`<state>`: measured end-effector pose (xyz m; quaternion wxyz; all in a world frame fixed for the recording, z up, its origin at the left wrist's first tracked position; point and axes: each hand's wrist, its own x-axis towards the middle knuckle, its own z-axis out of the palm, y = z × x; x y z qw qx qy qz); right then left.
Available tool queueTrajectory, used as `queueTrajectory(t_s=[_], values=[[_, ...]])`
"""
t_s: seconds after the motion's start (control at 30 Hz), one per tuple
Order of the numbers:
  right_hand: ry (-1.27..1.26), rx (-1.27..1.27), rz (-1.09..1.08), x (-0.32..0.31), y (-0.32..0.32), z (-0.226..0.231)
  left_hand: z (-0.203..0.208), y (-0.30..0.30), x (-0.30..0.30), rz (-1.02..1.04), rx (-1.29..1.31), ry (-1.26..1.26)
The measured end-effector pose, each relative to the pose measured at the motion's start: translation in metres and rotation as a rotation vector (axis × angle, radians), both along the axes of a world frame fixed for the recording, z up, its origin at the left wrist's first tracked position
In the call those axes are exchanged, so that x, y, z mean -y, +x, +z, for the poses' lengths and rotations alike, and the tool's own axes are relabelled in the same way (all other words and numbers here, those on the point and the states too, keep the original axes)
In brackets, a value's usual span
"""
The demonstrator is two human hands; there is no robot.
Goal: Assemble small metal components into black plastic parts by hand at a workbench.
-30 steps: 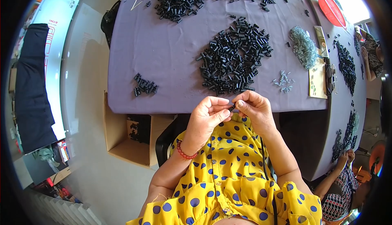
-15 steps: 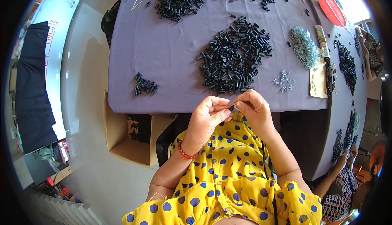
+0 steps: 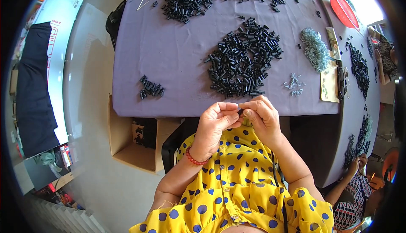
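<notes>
Cardboard box (image 3: 135,142): open, on the floor under the near-left edge of the purple table (image 3: 169,55).
Small cluster of black tubes (image 3: 151,88): on the table's near-left part.
Left hand (image 3: 213,125): just off the table's near edge, fingers curled, thumb and forefinger pinched on a small black tube (image 3: 240,111).
Right hand (image 3: 263,117): touching the left, fingertips closed on the same tube's other end.
Large heap of black tubes (image 3: 243,59): mid-table, beyond the hands.
Small metal parts (image 3: 294,84): right of the heap.
Handling advice: keep both pinches close to the tube's ends, and brace the hands together for alignment.
</notes>
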<state>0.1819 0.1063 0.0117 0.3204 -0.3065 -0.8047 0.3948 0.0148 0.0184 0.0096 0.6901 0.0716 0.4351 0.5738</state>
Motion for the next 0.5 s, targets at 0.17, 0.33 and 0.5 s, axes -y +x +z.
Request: queueTrajectory(t_s=[0.17, 0.33, 0.5], values=[[0.292, 0.198, 0.027, 0.0003, -0.0010, 0.0075, -0.0012, 0.0007, -0.0026, 0.078, 0.066, -0.021], [0.418, 0.230, -0.024, 0.0034, -0.0022, 0.0066, -0.0024, -0.0016, -0.0046, -0.014, 0.074, -0.004], [0.409, 0.234, 0.000, 0.0044, -0.0024, 0.0100, -0.0033, -0.0023, -0.0056, -0.015, 0.072, 0.008]])
